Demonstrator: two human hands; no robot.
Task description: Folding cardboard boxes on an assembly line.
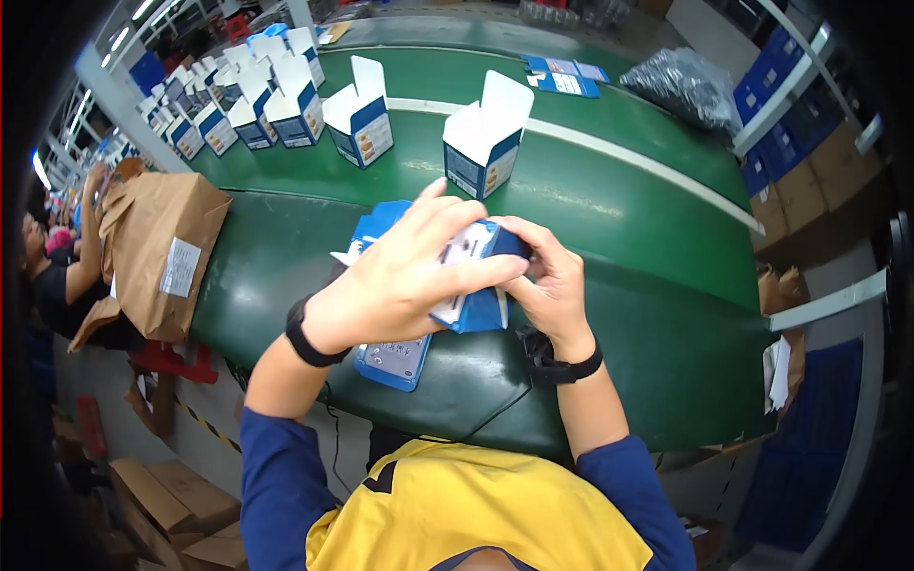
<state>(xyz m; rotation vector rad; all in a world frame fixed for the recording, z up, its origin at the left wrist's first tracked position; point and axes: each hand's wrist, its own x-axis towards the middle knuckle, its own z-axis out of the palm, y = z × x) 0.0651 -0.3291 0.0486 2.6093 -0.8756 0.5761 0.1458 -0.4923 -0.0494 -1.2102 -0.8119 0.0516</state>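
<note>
Both hands are around a small blue-and-white carton (468, 249) above the near edge of the green work surface. My left hand (405, 271) lies across its side, the thumb stretched toward the right and the fingers bent over the far side. My right hand (552, 276) grips the carton's right end, with fingers curled at its dark blue edge. Flat blue-and-grey carton blanks (392, 360) lie partly beneath my left hand and wrist. Just beyond my hands stands a carton (483, 152) with its white lid flap raised.
Several similar open cartons (358, 128) stand in rows toward the far left. Flat blue pieces (566, 76) and a grey plastic bag (684, 86) lie at the back right. A large brown paper bag (167, 243) stands at the left, beside another person (71, 276).
</note>
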